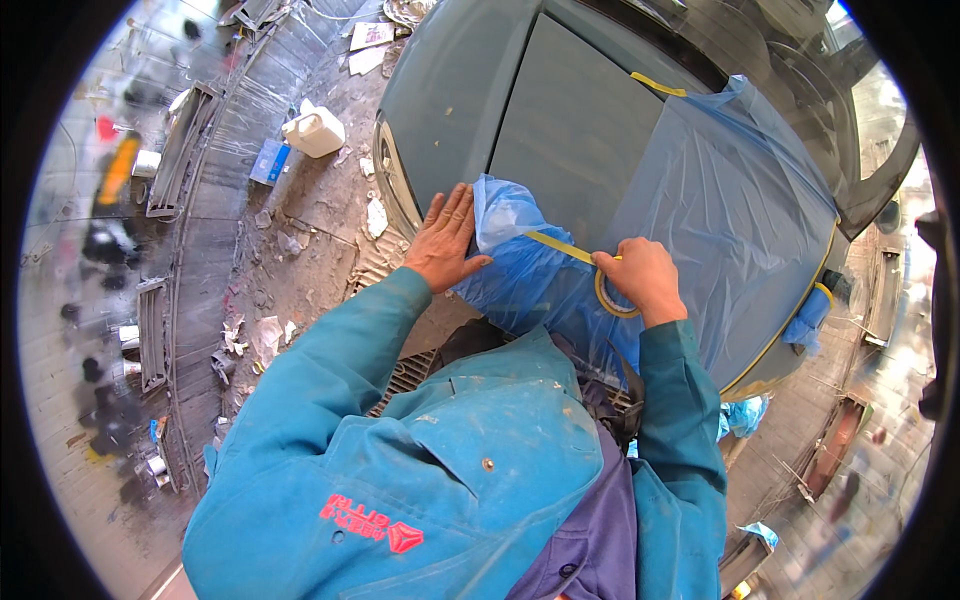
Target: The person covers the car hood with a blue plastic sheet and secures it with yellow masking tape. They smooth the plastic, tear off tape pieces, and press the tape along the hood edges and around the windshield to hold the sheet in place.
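My left hand (pixel 445 238) lies flat with its fingers stretched out, at the near left corner of a grey-green car panel (pixel 570 120). Its fingertips meet the bunched edge of thin blue plastic film (pixel 505 212). A roll of yellow masking tape (pixel 606 297) is gripped in my right hand (pixel 648 283), fingers closed round its upper side. From the roll a strip of yellow tape (pixel 560 246) runs left across the blue film toward my left hand. More blue masking film (pixel 730 190) covers the right part of the panel. What lies beneath my left palm is hidden.
Another piece of yellow tape (pixel 658 84) holds the film's far edge. A side mirror (pixel 880 190) juts out at the far right. On the littered floor to the left are a white plastic jug (pixel 315 132) and a blue box (pixel 269 162). Metal racks (pixel 183 150) stand farther left.
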